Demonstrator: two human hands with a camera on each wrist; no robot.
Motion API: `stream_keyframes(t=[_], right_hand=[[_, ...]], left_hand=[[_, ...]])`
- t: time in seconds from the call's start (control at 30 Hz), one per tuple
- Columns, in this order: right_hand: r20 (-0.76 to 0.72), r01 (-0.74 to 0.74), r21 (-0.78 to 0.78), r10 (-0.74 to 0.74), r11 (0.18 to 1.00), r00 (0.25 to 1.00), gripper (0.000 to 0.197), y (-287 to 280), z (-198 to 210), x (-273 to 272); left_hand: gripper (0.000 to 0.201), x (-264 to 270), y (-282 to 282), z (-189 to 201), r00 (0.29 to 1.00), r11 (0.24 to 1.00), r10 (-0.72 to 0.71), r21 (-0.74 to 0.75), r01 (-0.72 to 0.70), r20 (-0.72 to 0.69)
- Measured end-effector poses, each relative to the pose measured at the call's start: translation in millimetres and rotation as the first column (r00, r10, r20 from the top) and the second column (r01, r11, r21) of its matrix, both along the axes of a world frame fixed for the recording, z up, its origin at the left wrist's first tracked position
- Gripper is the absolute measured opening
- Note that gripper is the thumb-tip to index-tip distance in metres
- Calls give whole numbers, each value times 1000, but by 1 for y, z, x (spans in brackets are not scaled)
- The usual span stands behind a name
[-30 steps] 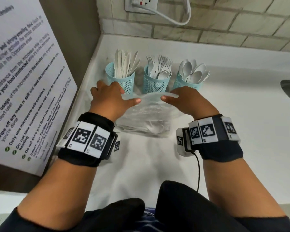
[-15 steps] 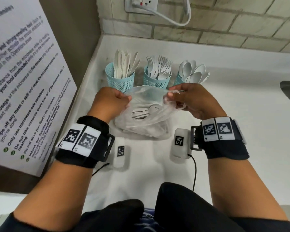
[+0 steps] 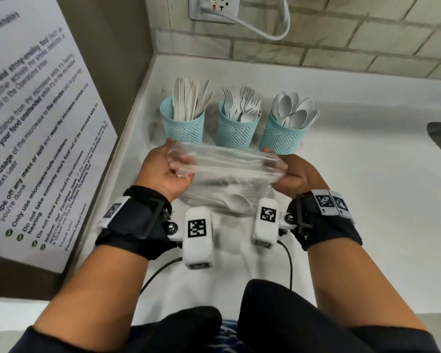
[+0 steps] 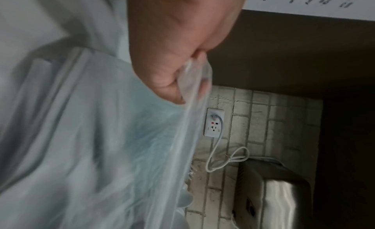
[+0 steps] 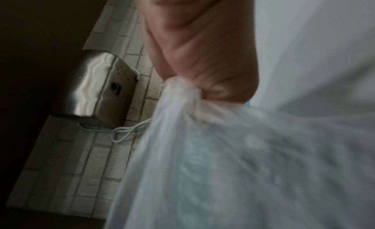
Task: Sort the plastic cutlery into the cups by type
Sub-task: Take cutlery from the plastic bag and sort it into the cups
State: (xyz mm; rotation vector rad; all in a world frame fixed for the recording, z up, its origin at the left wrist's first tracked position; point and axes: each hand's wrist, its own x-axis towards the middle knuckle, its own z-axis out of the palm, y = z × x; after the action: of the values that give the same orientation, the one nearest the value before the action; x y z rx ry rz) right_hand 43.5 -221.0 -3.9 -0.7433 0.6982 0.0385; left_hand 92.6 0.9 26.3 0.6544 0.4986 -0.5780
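Since half a second ago both hands have pulled apart, stretching the mouth of the clear plastic bag (image 3: 224,171) flat where it gaped open before. The left hand (image 3: 163,171) grips one end of the bag in curled fingers (image 4: 162,81); the right hand (image 3: 294,175) bunches the other end. White cutlery lies inside, between the hands, on the tabletop (image 3: 367,200) just before the three teal cups: knives (image 3: 182,122), forks (image 3: 238,128), spoons (image 3: 281,135), toward its back left corner.

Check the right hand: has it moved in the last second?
Yes. The right hand has shifted rightward, from in front of the fork cup to in front of the spoon cup, stretching the bag.
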Motion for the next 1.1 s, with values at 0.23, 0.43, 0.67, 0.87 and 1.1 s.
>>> stream_keyframes(t=[0.23, 0.43, 0.67, 0.87, 1.1], right_hand=[[-114, -112, -870, 26, 479, 993, 12, 4, 26, 1], [-418, -396, -902, 118, -174, 901, 55, 19, 58, -8], [-528, -492, -834, 100, -250, 843, 40, 34, 35, 0], [-168, -255, -850, 222, 461, 960, 5, 15, 31, -6], [-7, -201, -383, 215, 901, 977, 52, -13, 23, -13]], left_hand=[[23, 2, 1, 7, 914, 693, -355, 712, 115, 197], [82, -8, -2, 17, 724, -11, -670, 972, -234, 167], [69, 0, -9, 10, 703, 140, -680, 978, -155, 209], [18, 1, -10, -10, 884, 747, -293, 664, -26, 364], [21, 12, 3, -10, 998, 985, 4, 170, -14, 57]])
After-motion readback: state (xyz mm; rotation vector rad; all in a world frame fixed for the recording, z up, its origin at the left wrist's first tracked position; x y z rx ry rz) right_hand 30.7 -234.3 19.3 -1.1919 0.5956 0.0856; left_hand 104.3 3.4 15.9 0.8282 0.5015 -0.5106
